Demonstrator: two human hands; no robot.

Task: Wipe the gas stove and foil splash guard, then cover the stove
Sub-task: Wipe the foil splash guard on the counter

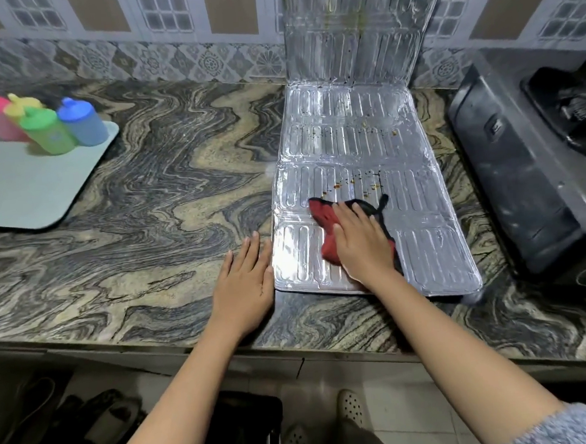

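Far left on the tabletop (162, 181): a pale tray (25, 190) carrying four coloured bottles (56, 126), well apart from the work. Gas stove (521, 159) at right, dark, cut off by the frame edge; burner hard to make out. Foil splash guard (355, 142) lies flat between them, its rear panel upright against the wall. Brown specks (361, 183) mid-panel. Red-and-black cloth (324, 216) partly hidden under my right hand (361, 245), whose straight fingers press it onto the foil. Left hand (245, 279) lies flat on the tabletop, fingers extended, touching the guard's left edge.

Speckled foil splash guard (365, 142) flat on the counter (163, 195), far panel upright; black gas stove (521, 159) beside
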